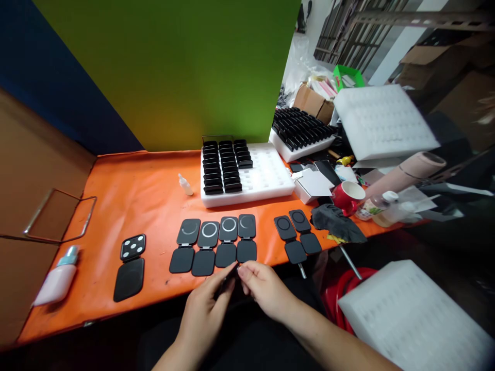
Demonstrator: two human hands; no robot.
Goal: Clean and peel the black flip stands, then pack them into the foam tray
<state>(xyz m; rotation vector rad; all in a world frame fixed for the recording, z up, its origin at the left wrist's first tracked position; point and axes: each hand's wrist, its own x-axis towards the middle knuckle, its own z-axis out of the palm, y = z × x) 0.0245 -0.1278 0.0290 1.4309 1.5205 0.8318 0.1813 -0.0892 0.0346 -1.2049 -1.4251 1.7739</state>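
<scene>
My left hand (207, 306) and my right hand (263, 286) meet at the table's front edge, fingers pinched together on a small black piece (231, 274) held between them. Just beyond them lies a row of several open black hinged cases (216, 242) with ring-marked lids, flat on the orange table (135, 201). Two more open cases (297, 234) lie to the right. A single open case with white dots (131, 265) lies to the left.
A white foam tray (263, 178) partly filled with black cases stands behind the row, a small dropper bottle (185, 184) beside it. A pink device (58, 281) lies far left. A red mug (348, 197), black cloth (336, 221), more trays and clutter crowd the right.
</scene>
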